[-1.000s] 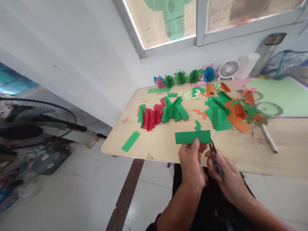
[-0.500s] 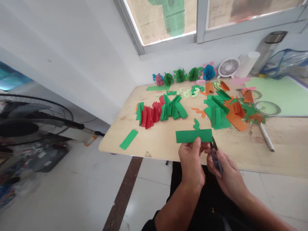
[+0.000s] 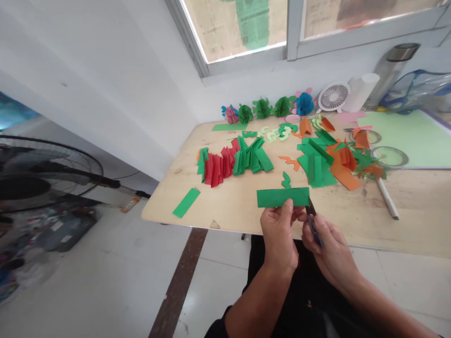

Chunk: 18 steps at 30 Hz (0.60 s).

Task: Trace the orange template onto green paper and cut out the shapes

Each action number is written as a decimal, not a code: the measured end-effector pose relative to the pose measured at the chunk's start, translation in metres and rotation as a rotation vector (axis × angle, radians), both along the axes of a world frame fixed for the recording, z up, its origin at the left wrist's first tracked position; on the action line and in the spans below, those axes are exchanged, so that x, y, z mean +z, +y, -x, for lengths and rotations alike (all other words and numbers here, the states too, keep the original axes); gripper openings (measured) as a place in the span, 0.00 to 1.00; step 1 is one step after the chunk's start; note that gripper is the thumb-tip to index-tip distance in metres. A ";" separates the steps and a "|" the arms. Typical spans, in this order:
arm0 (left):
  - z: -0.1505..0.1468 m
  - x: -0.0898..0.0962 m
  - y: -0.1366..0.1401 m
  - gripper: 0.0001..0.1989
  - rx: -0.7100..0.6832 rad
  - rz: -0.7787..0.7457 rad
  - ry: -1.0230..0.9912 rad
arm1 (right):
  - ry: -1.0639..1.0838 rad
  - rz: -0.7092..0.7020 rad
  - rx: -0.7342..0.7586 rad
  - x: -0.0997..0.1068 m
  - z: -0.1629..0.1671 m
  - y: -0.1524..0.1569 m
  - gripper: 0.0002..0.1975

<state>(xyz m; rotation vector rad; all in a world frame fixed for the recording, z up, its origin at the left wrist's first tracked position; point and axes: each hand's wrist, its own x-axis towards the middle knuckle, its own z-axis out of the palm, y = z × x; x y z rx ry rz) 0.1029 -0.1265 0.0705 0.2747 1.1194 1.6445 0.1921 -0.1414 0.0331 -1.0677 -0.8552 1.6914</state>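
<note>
My left hand pinches a green paper strip near its lower edge, thumb in front and fingers behind. The strip is held level above the table's front edge. In my right hand is a pair of dark scissors, with the blades at the strip's right end and looking nearly closed. Just beyond the strip lies a wavy green paper cutout. Another green strip rests flat at the left. Folded red papers and folded green papers stand in a row behind.
Paper balls line the wall beside a small white fan. Green and orange paper pieces, tape rolls and a white pen lie on the right. A large floor fan stands left of the wooden table.
The scissor blades have come closer together at the strip's right end. My left hand keeps its hold on the strip. The whole view has shifted slightly.
</note>
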 end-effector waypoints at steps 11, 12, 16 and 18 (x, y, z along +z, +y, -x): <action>0.000 0.002 -0.001 0.13 0.004 -0.021 -0.027 | 0.012 -0.012 -0.019 -0.002 0.000 -0.001 0.21; 0.000 0.002 -0.001 0.13 0.005 -0.023 -0.028 | 0.017 -0.015 -0.027 -0.003 0.000 -0.001 0.22; 0.000 0.004 -0.002 0.12 0.005 -0.041 -0.037 | 0.037 -0.032 -0.035 -0.004 0.000 -0.001 0.23; 0.000 0.003 -0.002 0.12 0.001 -0.047 -0.040 | 0.034 -0.033 -0.032 -0.005 0.000 -0.001 0.23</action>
